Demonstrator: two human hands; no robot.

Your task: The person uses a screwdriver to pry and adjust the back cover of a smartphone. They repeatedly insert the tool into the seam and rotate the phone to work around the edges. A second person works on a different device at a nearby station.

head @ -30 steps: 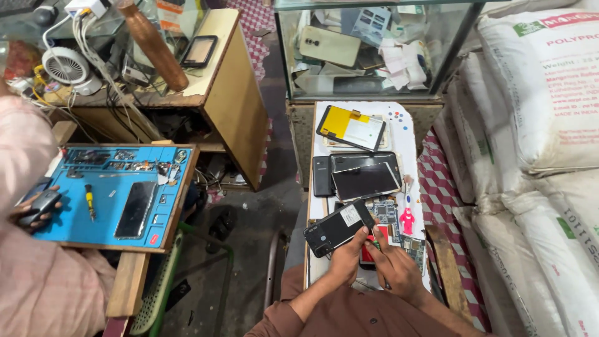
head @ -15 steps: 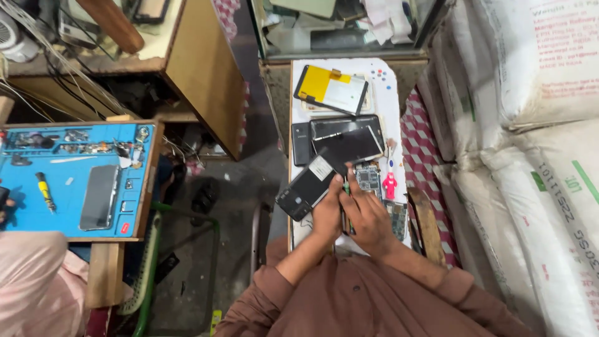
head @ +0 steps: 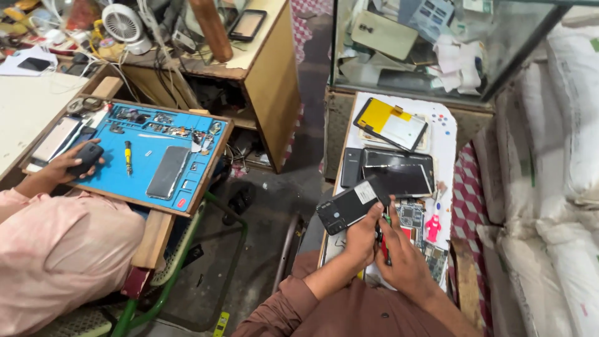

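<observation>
My left hand (head: pixel 360 242) grips the lower end of a black phone (head: pixel 349 206) with its back cover off, tilted above a narrow white-topped bench (head: pixel 446 134). My right hand (head: pixel 404 257) is closed around a red-handled screwdriver (head: pixel 385 248), whose tip sits near the phone's edge. Circuit boards (head: pixel 412 216) lie just under both hands. A dark tablet (head: pixel 399 175) and another black phone (head: pixel 350 167) rest on the bench beyond them.
A yellow-backed tablet (head: pixel 392 123) lies at the bench's far end, below a glass case (head: pixel 430 43). White sacks (head: pixel 561 156) line the right. On the left, a co-worker's hand (head: pixel 75 162) holds a small black object on a blue repair mat (head: pixel 150 156) with a phone (head: pixel 166 172).
The view has swung left and widened, so more of the blue mat and the co-worker shows. My hands keep their hold on the phone and screwdriver.
</observation>
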